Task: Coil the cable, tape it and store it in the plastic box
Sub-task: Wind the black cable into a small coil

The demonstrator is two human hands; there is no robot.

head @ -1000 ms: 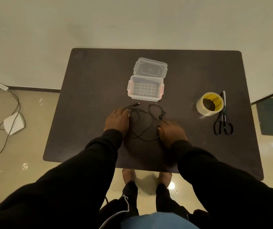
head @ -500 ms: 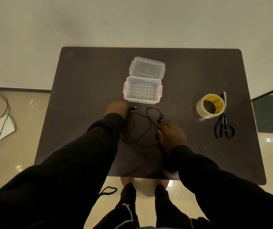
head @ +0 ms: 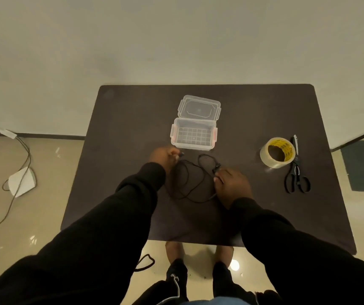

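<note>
A thin black cable [head: 193, 183] lies in loose loops on the dark table [head: 121, 128], between my two hands. My left hand [head: 162, 154] pinches one plug end just in front of the clear plastic box [head: 194, 137]. My right hand [head: 231, 182] rests on the cable's other end near a second plug. The box stands open, its lid [head: 199, 107] folded back behind it. A roll of clear tape [head: 277, 152] with a yellow core sits to the right.
Black scissors [head: 296, 176] lie beside the tape roll at the table's right. On the floor to the left are a white device [head: 21, 181] and its cord. My feet show under the near table edge.
My left hand moved forward toward the box and took hold of the cable's plug end. My right hand stayed on the other end. The camera view shifted.
</note>
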